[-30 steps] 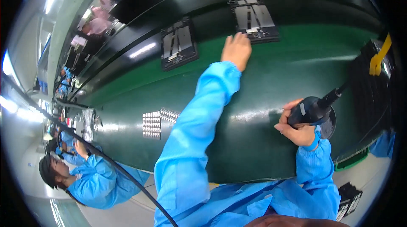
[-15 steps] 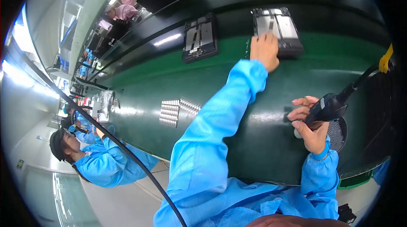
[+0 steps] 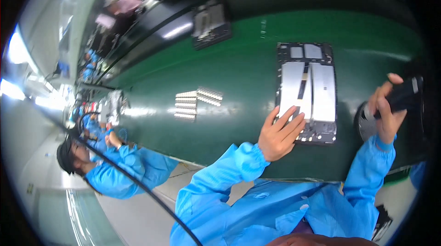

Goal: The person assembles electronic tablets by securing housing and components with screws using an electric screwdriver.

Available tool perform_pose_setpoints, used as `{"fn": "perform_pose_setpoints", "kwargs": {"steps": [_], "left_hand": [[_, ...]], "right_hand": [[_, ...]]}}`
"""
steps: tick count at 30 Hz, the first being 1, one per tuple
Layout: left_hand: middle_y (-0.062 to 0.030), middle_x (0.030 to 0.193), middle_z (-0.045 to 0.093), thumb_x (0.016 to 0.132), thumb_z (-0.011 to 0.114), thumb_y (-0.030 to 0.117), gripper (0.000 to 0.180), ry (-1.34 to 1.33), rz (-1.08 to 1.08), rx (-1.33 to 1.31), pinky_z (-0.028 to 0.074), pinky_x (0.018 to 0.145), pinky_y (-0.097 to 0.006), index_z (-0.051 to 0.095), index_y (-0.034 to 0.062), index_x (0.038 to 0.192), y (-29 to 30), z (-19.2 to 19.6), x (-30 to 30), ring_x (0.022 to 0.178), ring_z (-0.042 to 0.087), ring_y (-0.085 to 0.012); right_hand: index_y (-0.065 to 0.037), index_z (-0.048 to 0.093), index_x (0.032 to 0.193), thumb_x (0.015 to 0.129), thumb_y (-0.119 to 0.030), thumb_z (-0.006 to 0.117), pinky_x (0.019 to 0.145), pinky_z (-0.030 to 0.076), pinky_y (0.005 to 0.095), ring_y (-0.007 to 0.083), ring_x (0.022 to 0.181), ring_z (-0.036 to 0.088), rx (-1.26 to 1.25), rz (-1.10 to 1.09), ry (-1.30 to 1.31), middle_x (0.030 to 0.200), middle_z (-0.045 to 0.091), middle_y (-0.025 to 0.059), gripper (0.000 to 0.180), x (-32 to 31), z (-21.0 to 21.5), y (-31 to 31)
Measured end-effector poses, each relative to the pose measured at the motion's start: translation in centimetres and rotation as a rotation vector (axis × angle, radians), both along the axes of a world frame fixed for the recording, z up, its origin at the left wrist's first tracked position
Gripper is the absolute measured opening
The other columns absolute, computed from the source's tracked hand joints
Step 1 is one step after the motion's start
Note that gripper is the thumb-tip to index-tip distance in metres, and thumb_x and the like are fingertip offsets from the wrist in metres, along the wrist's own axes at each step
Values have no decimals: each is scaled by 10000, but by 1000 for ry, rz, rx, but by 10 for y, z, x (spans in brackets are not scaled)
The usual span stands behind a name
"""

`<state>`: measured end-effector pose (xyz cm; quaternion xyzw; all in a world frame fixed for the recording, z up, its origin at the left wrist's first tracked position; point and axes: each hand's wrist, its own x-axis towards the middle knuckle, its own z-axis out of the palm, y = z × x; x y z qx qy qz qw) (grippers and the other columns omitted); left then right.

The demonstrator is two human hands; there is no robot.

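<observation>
An opened tablet [image 3: 323,92], its silver battery packs and dark circuit boards exposed, lies on the green bench in front of me. My left hand [image 3: 281,135] rests on its lower left part, fingers spread and stretched out. To the right, my right hand [image 3: 387,110] is closed around a black electric screwdriver [image 3: 404,95], whose tip I cannot make out. Beneath that hand is a round dish [image 3: 366,125], partly covered, its contents blurred.
A second opened tablet [image 3: 211,23] lies on the dark strip at the far side. Rows of small metallic parts [image 3: 186,106] sit on the green bench [image 3: 239,122] left of centre. A co-worker in blue [image 3: 124,170] sits at the left; a black cable [image 3: 138,182] crosses the lower left.
The tablet under my left hand has come from the far strip to the near part of the bench. My right hand has moved right with the screwdriver, and the view has shifted.
</observation>
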<state>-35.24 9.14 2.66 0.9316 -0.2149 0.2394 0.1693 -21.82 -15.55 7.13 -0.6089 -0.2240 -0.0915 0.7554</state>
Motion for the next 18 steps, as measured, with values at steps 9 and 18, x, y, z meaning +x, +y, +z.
{"fn": "perform_pose_setpoints", "kwargs": {"steps": [9, 18], "left_hand": [[-142, 1156, 578, 612, 794, 257, 506, 278, -178, 23, 167, 998, -639, 610, -23, 991, -25, -14, -49, 1185, 465, -352], [-177, 1246, 510, 635, 760, 116, 587, 319, -220, -29, 141, 1033, -606, 527, -26, 1155, -34, -18, -25, 1229, 424, -335]], "right_hand": [[60, 383, 1219, 712, -98, 731, 500, 420, 240, 112, 552, 516, 5, -52, -162, 665, 494, 28, 635, 11, 14, -14], [18, 495, 1000, 761, 11, 658, 465, 447, 263, 133, 478, 536, 59, -178, -117, 622, 563, 70, 290, 15, -10, -51]]}}
